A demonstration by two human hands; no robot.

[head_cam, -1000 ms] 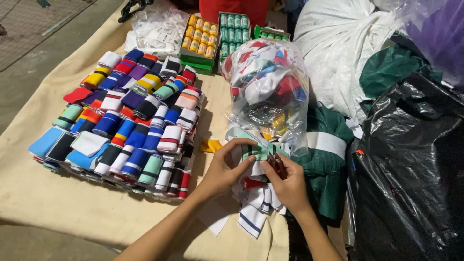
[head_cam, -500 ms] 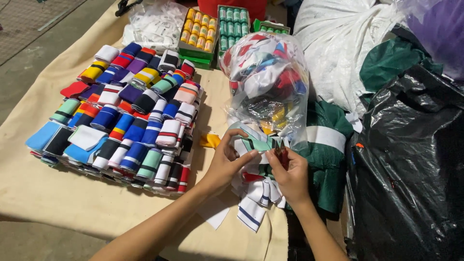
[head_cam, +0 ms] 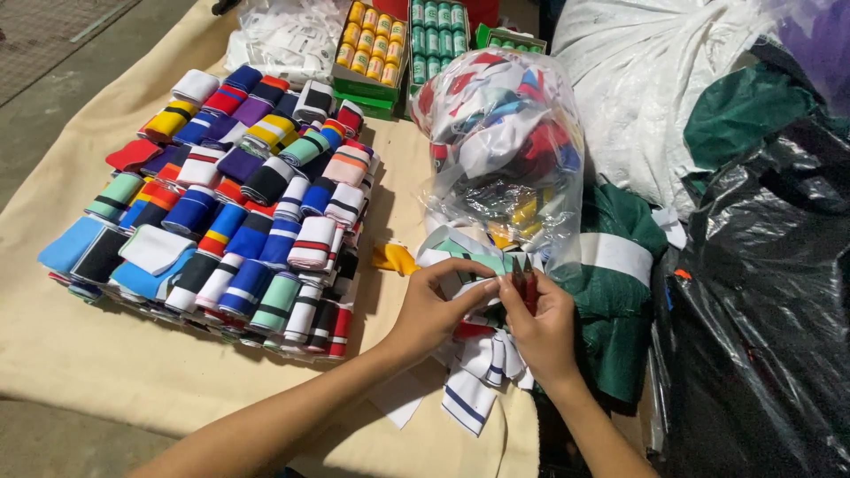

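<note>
At the near edge of the bench, the left hand [head_cam: 438,305] pinches a pale green and white knit band [head_cam: 474,258] between thumb and fingers, while the right hand [head_cam: 542,323] is closed around a small red thread snip [head_cam: 524,281], its points up against the band. This looks like a trimming step, and the coming cut seems to call for the band held taut and fingers kept off the blades. Below the hands lie loose white strips with dark stripes [head_cam: 478,389]. Left of them, rolled striped bands [head_cam: 230,204] stand packed in rows on the cream cloth [head_cam: 106,363] covering the bench. Behind the hands sits a clear bag of mixed bands [head_cam: 505,133]; farther back, boxes of thread spools [head_cam: 398,40]; a black plastic sack [head_cam: 761,310] fills the right side.
</note>
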